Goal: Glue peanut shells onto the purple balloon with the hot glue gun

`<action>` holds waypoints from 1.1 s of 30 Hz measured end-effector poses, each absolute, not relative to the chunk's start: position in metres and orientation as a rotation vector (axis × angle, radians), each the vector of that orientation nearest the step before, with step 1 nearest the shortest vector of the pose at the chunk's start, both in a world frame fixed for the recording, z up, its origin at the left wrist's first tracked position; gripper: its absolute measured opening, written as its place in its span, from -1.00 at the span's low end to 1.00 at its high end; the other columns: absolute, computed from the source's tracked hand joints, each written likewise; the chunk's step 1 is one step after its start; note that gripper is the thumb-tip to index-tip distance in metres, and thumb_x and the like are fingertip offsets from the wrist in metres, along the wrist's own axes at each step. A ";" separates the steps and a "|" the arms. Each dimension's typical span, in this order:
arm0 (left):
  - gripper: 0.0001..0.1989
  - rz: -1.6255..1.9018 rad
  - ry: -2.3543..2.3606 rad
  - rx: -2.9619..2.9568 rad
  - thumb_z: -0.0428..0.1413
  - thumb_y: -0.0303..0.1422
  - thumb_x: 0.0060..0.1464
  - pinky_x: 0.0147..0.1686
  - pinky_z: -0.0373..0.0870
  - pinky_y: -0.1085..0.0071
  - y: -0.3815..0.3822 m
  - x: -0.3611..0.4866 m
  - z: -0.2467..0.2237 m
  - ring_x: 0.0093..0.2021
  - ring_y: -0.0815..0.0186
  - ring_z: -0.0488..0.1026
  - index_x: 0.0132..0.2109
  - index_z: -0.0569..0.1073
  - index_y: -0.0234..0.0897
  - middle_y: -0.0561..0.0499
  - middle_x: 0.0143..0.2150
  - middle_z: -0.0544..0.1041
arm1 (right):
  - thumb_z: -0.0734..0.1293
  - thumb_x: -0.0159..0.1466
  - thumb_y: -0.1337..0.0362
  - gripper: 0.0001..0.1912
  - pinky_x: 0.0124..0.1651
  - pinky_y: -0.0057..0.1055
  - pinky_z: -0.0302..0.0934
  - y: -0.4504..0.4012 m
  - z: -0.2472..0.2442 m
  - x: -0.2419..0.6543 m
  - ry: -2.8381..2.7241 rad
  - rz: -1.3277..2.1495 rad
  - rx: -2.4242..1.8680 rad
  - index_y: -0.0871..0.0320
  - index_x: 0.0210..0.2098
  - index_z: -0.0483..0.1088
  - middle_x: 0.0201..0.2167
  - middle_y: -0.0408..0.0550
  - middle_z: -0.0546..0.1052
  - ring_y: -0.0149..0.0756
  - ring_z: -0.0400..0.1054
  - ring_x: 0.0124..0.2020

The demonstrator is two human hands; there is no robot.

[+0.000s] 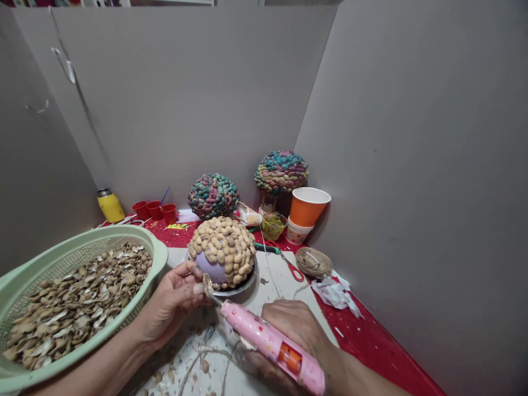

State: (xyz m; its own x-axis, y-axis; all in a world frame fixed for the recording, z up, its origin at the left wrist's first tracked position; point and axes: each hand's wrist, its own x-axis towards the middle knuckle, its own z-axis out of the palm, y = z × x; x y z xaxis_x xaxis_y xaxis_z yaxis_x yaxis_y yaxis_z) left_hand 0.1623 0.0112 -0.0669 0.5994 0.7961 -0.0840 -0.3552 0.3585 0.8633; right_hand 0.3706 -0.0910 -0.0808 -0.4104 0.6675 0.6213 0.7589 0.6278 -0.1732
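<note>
My right hand [297, 330] is wrapped round a pink hot glue gun [268, 341], whose nozzle points up and left. Between the thumb and fingers of my left hand [177, 297] is a peanut shell [208, 284], and the nozzle tip is at it. Just beyond stands a ball covered in peanut shells [226, 242], with a bare lilac patch low on its left front. The ball rests in a metal bowl [247, 285]. Some of the right hand's fingers are hidden behind the glue gun.
A green basket [159, 253] of shells stands at left. Behind are two painted shell-covered balls [213, 196], red cups [168, 213], a yellow bottle [110, 206] and an orange paper cup [307, 209]. Scissors [293, 269], twine [313, 263] and crumpled tissue [336, 294] lie right. Grey panels enclose the table.
</note>
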 end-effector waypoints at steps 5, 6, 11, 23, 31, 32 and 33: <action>-0.76 0.803 0.529 0.932 0.33 -0.44 -0.08 -0.25 0.46 0.44 0.014 0.161 -0.070 -0.37 0.39 0.48 -0.25 0.46 -0.30 0.02 -0.35 0.54 | -0.05 0.51 0.02 -0.44 -0.51 -0.37 -0.16 -0.091 -0.083 0.372 -2.205 -0.205 -1.101 0.15 -0.53 0.13 -0.64 -0.21 0.19 -0.42 0.03 -0.64; -0.77 0.805 0.521 0.930 0.32 -0.44 -0.07 -0.25 0.46 0.44 0.015 0.161 -0.070 -0.36 0.39 0.48 -0.25 0.45 -0.30 0.02 -0.35 0.54 | -0.05 0.51 0.01 -0.44 -0.51 -0.36 -0.16 -0.091 -0.084 0.372 -2.207 -0.210 -1.102 0.15 -0.53 0.13 -0.64 -0.21 0.19 -0.42 0.03 -0.64; -0.79 0.800 0.510 0.939 0.30 -0.45 -0.03 -0.21 0.45 0.40 0.015 0.160 -0.071 -0.35 0.38 0.47 -0.23 0.45 -0.30 0.02 -0.34 0.53 | 0.02 0.50 0.00 -0.45 -0.51 -0.36 -0.18 -0.091 -0.088 0.372 -2.188 -0.217 -1.112 0.15 -0.54 0.15 -0.65 -0.21 0.20 -0.42 0.01 -0.64; -0.78 1.122 0.649 0.950 0.36 -0.43 -0.13 -0.30 0.45 0.50 0.008 0.159 -0.053 -0.38 0.41 0.44 -0.35 0.46 -0.27 0.10 -0.39 0.50 | 0.14 0.38 -0.07 -0.50 -0.48 -0.37 -0.16 -0.090 -0.089 0.369 -2.367 -0.096 -1.302 0.15 -0.53 0.22 -0.63 -0.16 0.31 -0.37 0.12 -0.63; -0.77 1.244 0.799 1.057 0.37 -0.37 -0.14 -0.25 0.41 0.46 0.011 0.156 -0.059 -0.34 0.38 0.44 -0.38 0.45 -0.27 0.10 -0.36 0.52 | 0.50 0.05 0.13 -0.68 -0.37 -0.39 0.03 -0.087 -0.094 0.364 -2.522 0.276 -1.477 0.14 -0.46 0.30 -0.49 -0.17 0.42 -0.26 0.30 -0.47; -0.77 1.241 0.813 1.067 0.36 -0.37 -0.13 -0.26 0.40 0.46 0.012 0.156 -0.060 -0.34 0.38 0.44 -0.39 0.44 -0.27 0.10 -0.37 0.52 | 0.51 0.03 0.19 -0.69 -0.36 -0.40 0.04 -0.086 -0.094 0.364 -2.526 0.306 -1.503 0.14 -0.45 0.30 -0.48 -0.17 0.43 -0.26 0.31 -0.46; -0.76 1.235 0.823 1.075 0.36 -0.36 -0.13 -0.26 0.40 0.46 0.013 0.156 -0.060 -0.35 0.38 0.44 -0.40 0.44 -0.27 0.10 -0.38 0.52 | 0.52 0.02 0.23 -0.70 -0.34 -0.40 0.06 -0.086 -0.095 0.364 -2.528 0.334 -1.525 0.15 -0.45 0.31 -0.46 -0.16 0.43 -0.25 0.31 -0.44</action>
State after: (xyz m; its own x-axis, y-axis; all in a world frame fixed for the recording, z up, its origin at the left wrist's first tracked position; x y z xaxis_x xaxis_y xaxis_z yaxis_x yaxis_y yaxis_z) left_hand 0.1563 0.0129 -0.0601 0.1746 0.9826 0.0637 -0.3188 -0.0048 0.9478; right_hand 0.3645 -0.0857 -0.0953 -0.4624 0.8862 0.0294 0.8482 0.4518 -0.2766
